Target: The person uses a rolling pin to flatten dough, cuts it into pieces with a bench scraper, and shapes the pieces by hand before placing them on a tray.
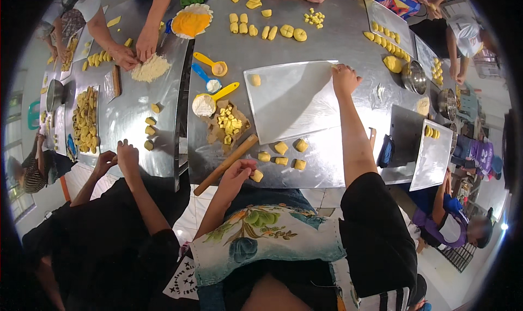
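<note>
My left hand (pixel 233 176) is closed at the near table edge, with a small yellow dough piece (pixel 257 176) between its fingertips. Stretched far forward, my right hand (pixel 346 81) has its fingers pressed together at the far right corner of a shallow metal tray (pixel 294 106). What those fingers grip is mostly hidden. A single dough piece (pixel 255 80) rests on the tray's far left corner. Between the tray and me lie several dough pieces (pixel 281 160). A wooden rolling pin (pixel 226 165) slants beside my left hand, close to yellow cubes (pixel 229 124) on brown paper.
Left of the tray are a yellow scoop of flour (pixel 205 105), a blue scoop (pixel 207 79) and another yellow scoop (pixel 211 64). Metal bowls (pixel 414 76) and a second tray (pixel 430 155) stand at right. A co-worker's hands (pixel 121 157) work close at left; others work across the table.
</note>
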### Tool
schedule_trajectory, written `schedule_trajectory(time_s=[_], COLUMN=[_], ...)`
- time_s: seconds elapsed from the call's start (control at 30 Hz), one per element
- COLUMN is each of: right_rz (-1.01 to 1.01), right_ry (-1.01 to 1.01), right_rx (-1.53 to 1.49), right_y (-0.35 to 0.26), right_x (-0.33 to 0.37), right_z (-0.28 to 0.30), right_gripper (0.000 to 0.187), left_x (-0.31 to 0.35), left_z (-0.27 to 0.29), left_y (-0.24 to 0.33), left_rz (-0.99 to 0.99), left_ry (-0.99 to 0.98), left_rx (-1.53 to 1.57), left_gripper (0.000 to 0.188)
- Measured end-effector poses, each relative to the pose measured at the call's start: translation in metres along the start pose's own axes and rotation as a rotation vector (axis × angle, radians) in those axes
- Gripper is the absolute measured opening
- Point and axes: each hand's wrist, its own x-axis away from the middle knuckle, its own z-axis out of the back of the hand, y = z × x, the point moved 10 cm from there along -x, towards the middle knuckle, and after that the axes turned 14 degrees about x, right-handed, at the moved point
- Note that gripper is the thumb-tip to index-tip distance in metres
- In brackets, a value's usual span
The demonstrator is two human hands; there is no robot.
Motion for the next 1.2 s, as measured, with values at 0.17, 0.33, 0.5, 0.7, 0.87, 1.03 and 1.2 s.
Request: schedule_trajectory(time_s=[0.17,0.33,0.5,0.7,0.87,1.03,1.2], right_rz=[-0.008,-0.019,0.028,-0.028,-0.108,0.033,-0.243], right_ry=[0.078,0.202,0.16,0.3,0.22,-0.226,-0.454], right_rx=[-0.001,-0.02,0.071,-0.216,-0.592,-0.995,-1.605], right_y=[-0.003,0.001,-0.002,0.02,0.045,0.027,0.065], right_x=[0.006,0.014,0.016,0.028,0.082,0.131,0.193], right_z=[0.013,0.026,0.022,0.047,0.056,0.035,0.072], right_gripper=[0.022,0.017,0.014,0.022,0.026,0.03,0.041], left_x=[0.004,0.012,0.016,0.024,0.029,0.027,0.031], left_z=[0.004,0.004,0.007,0.006,0.002,-0.011,-0.028], left_y=[-0.004,0.001,-0.002,0.0,0.008,0.006,0.004], left_rz=[0.006,-0.019,-0.004,-0.022,-0.144,-0.106,-0.175], left_ry=[0.016,0.024,0.042,0.037,-0.006,-0.03,-0.104], left_rx=[0.001,0.001,-0.021,-0.051,-0.058,-0.151,-0.215], left_gripper=[0.025,0.024,0.024,0.025,0.026,0.026,0.027])
